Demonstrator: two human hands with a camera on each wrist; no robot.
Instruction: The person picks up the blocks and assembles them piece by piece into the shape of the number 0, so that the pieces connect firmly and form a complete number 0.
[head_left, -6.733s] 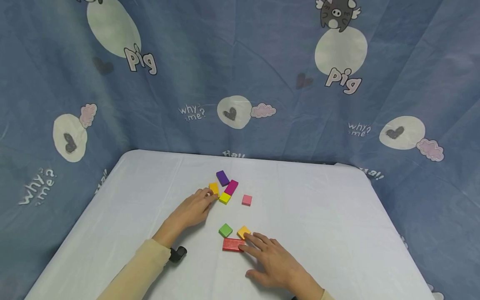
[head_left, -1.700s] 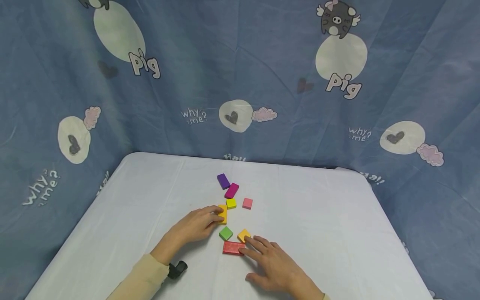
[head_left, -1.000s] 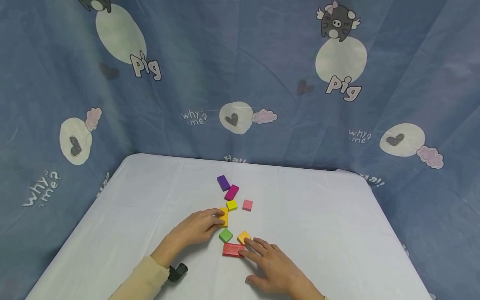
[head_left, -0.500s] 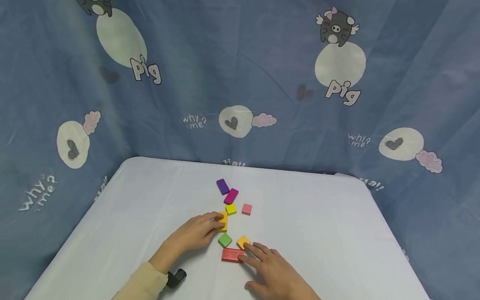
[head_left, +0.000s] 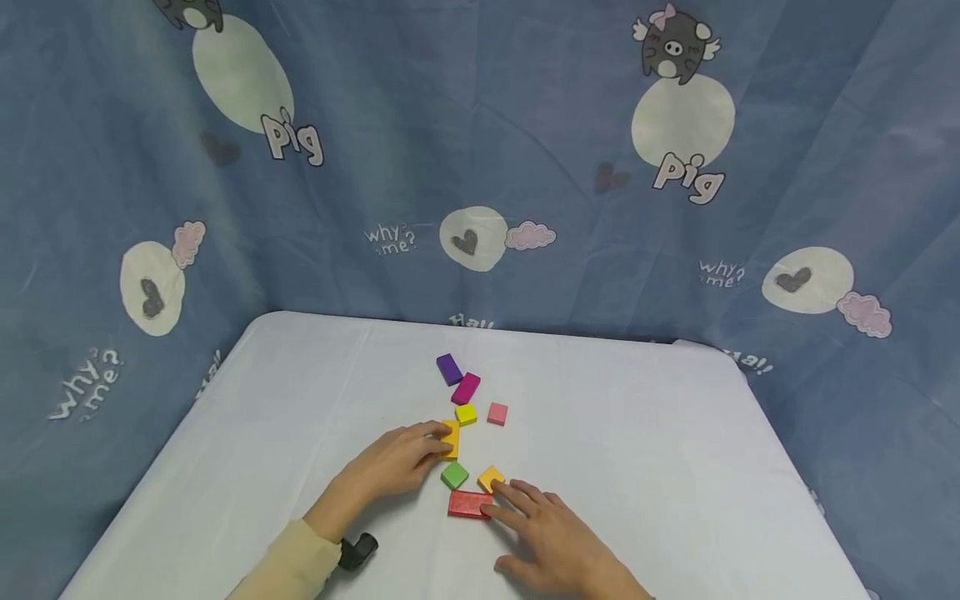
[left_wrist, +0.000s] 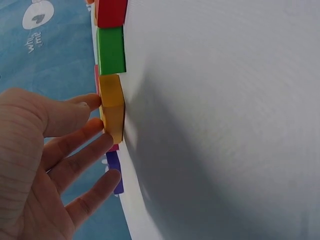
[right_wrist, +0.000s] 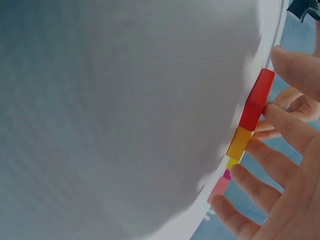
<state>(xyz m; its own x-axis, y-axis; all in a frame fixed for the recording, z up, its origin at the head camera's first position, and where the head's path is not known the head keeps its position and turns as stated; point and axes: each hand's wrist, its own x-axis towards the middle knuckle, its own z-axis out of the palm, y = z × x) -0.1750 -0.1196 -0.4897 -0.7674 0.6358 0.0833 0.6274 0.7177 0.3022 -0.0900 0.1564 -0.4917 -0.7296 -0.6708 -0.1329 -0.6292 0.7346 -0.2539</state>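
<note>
My left hand (head_left: 401,458) rests its fingertips on a yellow-orange rectangular block (head_left: 451,439), coming from its left side. In the left wrist view the fingers (left_wrist: 82,160) are nearly straight and the thumb is not clamped round the block (left_wrist: 112,107). My right hand (head_left: 555,542) lies spread, one fingertip on the right end of a red rectangular block (head_left: 467,504) and another on an orange square block (head_left: 490,478). A green square block (head_left: 454,475) sits between the yellow-orange and red blocks. A small yellow block (head_left: 466,414) stands just beyond the yellow-orange one.
Farther back lie a magenta block (head_left: 466,388) and a purple block (head_left: 449,369), end to end. A pink square block (head_left: 497,413) sits apart to the right. The white table (head_left: 637,417) meets a blue printed curtain (head_left: 570,275) at the back.
Over several seconds my left hand has brought the yellow-orange block nearer, from beside the purple block to near the green one. The small yellow block has turned slightly. My right hand stays put.
</note>
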